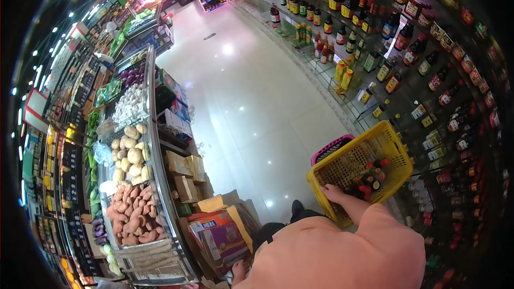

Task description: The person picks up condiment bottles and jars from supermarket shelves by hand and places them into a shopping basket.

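Head view. Right hand (333,192): at the rim of the yellow basket (395,147); whether clenched on it, cannot tell. Left hand (240,269): low, near the cartons (225,242); finger pose too small to tell. Handling, as judged: firm hold on the rim, basket level so contents do not roll, clear of the shelved bottles (346,79). Yellow basket: right of the aisle, just beside a pink basket (322,153); open top, perforated walls, several dark and red items (376,185) jumbled inside.

We are seeing a yellow grid-patterned basket (395,152), a magenta basket (326,151) beyond its far edge, and dark, perhaps red-capped bottles (376,177) inside.
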Demonstrator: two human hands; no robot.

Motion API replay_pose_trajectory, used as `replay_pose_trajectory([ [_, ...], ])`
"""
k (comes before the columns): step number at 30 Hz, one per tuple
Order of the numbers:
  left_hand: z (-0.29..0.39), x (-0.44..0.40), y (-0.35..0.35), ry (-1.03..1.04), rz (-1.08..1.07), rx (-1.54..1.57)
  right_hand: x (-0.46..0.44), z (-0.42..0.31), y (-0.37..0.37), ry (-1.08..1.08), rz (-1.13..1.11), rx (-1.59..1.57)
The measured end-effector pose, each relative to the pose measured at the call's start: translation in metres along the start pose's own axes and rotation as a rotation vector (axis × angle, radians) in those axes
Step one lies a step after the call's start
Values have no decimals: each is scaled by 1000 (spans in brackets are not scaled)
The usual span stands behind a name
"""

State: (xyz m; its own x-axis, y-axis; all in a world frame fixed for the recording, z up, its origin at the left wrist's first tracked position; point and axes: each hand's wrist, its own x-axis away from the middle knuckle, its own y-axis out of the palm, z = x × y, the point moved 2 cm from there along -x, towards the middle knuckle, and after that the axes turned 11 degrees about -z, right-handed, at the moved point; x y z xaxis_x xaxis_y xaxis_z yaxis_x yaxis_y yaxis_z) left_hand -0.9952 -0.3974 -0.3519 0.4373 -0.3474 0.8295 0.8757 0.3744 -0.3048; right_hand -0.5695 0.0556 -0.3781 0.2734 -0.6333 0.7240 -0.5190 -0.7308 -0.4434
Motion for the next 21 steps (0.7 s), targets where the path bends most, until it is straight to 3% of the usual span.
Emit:
replay_pose_trajectory([
  [1,16,-4,0,162,-15,-139,-6,-4,-7,0,-31,-43],
  [4,74,-32,2,194,-85,85,-30,-11,-8,-7,94,-92],
  [9,149,-93,-22,107,-121,29,-66,-14,-10,23,87,-326],
  [12,182,-158,-49,176,-172,-14,-80,-19,-13,248,138,-829],
  [17,276,-251,-96,173,-264,-139,-105,-53,-31,338,255,-809],
  [19,315,-282,-115,226,-300,-234,-119,-64,-32,564,195,-429],
  [21,354,-310,-136,267,-298,-314,-122,-76,-20,643,338,-314],
])
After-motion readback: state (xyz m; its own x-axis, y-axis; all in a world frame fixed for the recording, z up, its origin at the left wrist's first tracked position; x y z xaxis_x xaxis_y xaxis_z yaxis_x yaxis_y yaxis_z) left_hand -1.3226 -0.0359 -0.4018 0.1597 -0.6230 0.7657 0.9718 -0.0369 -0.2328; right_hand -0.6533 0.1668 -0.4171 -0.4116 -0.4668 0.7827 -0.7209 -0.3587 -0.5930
